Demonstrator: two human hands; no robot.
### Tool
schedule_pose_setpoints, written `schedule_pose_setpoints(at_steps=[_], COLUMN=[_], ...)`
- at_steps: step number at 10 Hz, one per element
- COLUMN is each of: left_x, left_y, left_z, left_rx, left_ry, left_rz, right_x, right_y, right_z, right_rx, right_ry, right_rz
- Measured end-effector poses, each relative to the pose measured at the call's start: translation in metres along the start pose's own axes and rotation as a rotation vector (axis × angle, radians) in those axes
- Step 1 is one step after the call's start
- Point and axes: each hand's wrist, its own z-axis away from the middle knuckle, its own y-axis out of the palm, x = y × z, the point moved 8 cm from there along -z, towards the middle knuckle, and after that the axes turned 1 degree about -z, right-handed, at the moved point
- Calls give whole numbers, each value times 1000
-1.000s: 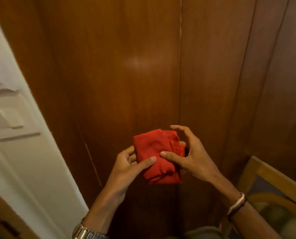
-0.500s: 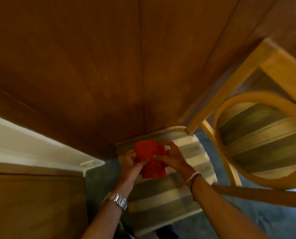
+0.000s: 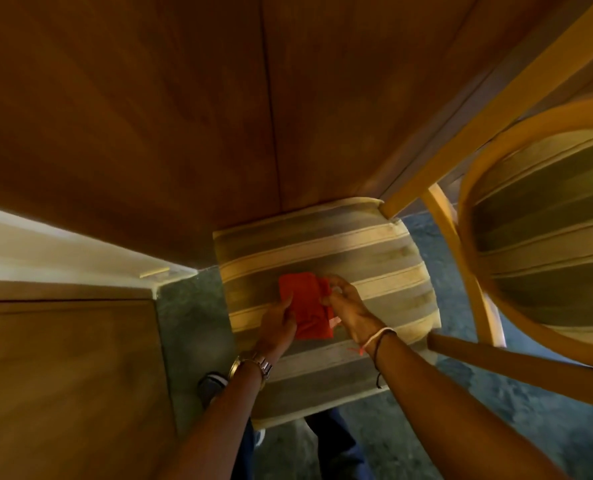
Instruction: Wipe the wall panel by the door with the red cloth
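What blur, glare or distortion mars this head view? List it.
Head view: wide-angle bending bows the brown wooden wall panel and curved wooden chair frame; dim warm light; soft motion blur; red cloth stays legible between left hand and right hand.
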Motion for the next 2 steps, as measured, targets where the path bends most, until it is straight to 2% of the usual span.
schedule_pose_setpoints(at_steps=[1, 2], left_x=[-18, -57], left_y=[-10, -41], left_z=[5, 21], left_rx=[-23, -186], left_ry=[113, 292], left_rz=[-162, -278], right_x=[19, 64], right_y=[-2, -4], right_z=[16, 39], right_rx=[-36, -92], right_ry=[-137, -383], right_rz=[158, 271])
